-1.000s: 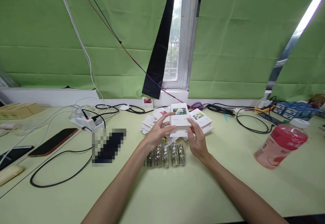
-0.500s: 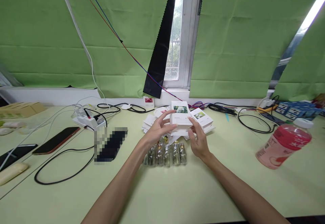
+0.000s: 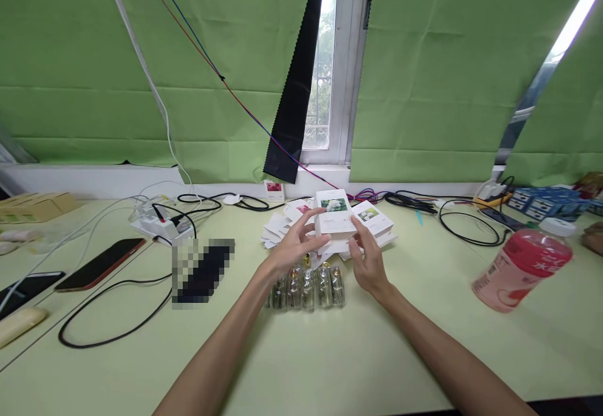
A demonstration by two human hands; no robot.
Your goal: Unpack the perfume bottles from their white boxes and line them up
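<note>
A white box (image 3: 335, 220) printed with a white flower and green leaves lies tilted on top of a loose pile of similar boxes. My left hand (image 3: 298, 240) is at its left side, index finger on the edge and thumb by the lower corner. At the right edge, my right hand (image 3: 369, 259) touches it with bent fingers, the thumb lower down. Both hands hold the box between them. Another flower-printed box (image 3: 374, 218) rests to the right in the pile. Nearer me, small clear bottles (image 3: 308, 290) with gold-coloured tops stand in a row, partly covered by my left hand.
To the left are a dark phone (image 3: 101, 265), a power strip (image 3: 160, 222) and looping cables. A pink drink bottle (image 3: 522, 268) stands at the right. Black cables (image 3: 409, 202) run along the back, near blue boxes (image 3: 546, 202). A small box (image 3: 274, 191) stands by the wall.
The view has shifted slightly. My left thumb is a little further right along the box's lower edge; the box and the pile stay in place.
</note>
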